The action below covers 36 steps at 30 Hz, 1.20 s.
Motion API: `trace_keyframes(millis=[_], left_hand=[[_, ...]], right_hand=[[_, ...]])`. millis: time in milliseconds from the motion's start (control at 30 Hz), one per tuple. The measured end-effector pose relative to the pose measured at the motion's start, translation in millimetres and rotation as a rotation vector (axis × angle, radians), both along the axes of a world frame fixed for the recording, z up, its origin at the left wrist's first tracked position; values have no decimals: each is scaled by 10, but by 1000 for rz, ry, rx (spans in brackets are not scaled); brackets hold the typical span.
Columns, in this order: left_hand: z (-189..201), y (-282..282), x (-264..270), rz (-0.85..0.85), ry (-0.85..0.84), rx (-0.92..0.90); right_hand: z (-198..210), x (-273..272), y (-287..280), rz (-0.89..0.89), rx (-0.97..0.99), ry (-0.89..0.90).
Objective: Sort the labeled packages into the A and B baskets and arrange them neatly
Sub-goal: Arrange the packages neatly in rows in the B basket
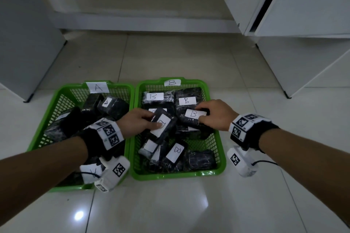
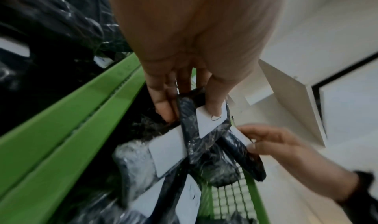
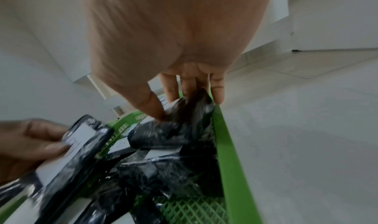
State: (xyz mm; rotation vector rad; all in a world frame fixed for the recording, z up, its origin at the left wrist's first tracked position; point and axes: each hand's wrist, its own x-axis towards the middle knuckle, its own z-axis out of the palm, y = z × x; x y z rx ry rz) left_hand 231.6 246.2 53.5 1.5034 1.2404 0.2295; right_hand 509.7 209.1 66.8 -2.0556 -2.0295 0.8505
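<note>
- Two green baskets are sitting side by side on the tiled floor: the A basket [image 1: 56, 100] on the person's left, the B basket [image 1: 216, 145] on the right, each holding black-wrapped packages with white labels.
- The B basket is looking partly ordered: far packages are lying flat with labels up, while the near ones are overlapping at odd angles.
- The left hand [image 1: 136, 122] is reaching across into the B basket and gripping a tilted package [image 1: 162, 126], thumb pressing on its label, fingers curled behind.
- That package's long axis is running diagonally, far end leaning toward the right; its letter is half hidden by the thumb.
- The right hand [image 1: 217, 114] is pinching a B-labelled package [image 1: 191, 117] lying flat, long axis running left to right, letter reading upright.
- To do this step well, I judge each package should be squared against its neighbours, label up, in line with the far row.
- Lowering the tilted one flat before releasing should be keeping the stack from sliding.
</note>
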Motion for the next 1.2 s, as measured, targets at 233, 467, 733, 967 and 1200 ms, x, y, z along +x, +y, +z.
trace_keyframes(millis=[233, 467, 733, 967, 1200], left_hand=[[-22, 142, -6, 191, -70, -76], [90, 246, 107, 570, -402, -76], [33, 352, 241, 702, -668, -213], [-76, 804, 66, 500, -37, 30], [-85, 847, -20, 92, 379, 812]], right_hand=[[23, -117, 74, 77, 35, -198], [115, -324, 224, 118, 321, -92], [73, -817, 704, 155, 399, -27], [-231, -858, 1072, 24, 254, 107], [-217, -716, 1367, -173, -66, 323]])
